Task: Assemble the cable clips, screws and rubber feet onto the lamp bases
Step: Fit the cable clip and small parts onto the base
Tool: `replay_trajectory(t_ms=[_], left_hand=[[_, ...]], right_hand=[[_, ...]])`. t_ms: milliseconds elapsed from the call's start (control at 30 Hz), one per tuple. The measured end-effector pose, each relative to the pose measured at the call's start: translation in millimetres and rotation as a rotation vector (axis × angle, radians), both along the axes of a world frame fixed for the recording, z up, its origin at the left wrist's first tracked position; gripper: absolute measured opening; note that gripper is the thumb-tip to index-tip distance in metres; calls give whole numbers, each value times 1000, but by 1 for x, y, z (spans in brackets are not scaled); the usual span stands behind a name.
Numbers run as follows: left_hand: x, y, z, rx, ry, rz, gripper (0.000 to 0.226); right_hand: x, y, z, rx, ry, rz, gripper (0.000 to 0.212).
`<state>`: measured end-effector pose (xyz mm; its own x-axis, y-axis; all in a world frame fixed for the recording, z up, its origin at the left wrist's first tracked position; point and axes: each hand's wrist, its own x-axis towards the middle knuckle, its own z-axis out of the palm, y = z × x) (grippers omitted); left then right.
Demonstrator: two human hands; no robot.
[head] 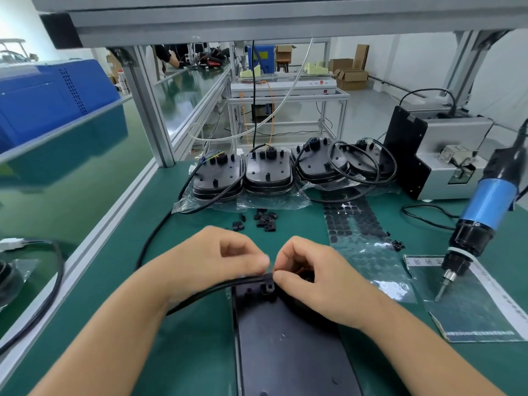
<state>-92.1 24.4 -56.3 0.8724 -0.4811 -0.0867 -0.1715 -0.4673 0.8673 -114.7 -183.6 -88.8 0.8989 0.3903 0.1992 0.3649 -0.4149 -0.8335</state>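
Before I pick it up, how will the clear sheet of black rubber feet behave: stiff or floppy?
The sheet of rubber feet is probably floppy: it looks thin and transparent and lies flat on the green mat. It likely weighs little, so one hand may lift it. The film looks glossy, so it may slide when pushed; feet might peel off if bent.

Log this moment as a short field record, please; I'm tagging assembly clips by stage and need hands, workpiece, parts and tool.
stage: routing the cable at the near lamp base; no screwdriving under way
left hand: fingers pinch the black cable
right hand: fingers curled on the cable at the base's clip post
workpiece: lamp base, flat on the green mat
loose cable clips: scattered beyond the hands
rubber feet sheet: right of the clips
electric screwdriver: hanging at right, untouched
waiting bases: stacked at the back
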Motion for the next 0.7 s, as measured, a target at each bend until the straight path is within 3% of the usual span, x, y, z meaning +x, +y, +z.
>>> replay_trajectory(t_ms=[133, 267, 500, 700], left_hand=[[37, -16, -4, -40, -23, 294, 15], [62, -53, 8, 8, -94, 243, 14], [73, -172, 27, 295, -333, -143, 7], [71, -236, -4, 505, -438, -264, 21]], right_hand=[[0, -5, 2, 14, 11, 20, 7], [3, -22, 12, 65, 1, -21, 10], [16, -84, 30, 644, -323, -874, 20], [20, -113, 30, 786, -478, -1202, 18]])
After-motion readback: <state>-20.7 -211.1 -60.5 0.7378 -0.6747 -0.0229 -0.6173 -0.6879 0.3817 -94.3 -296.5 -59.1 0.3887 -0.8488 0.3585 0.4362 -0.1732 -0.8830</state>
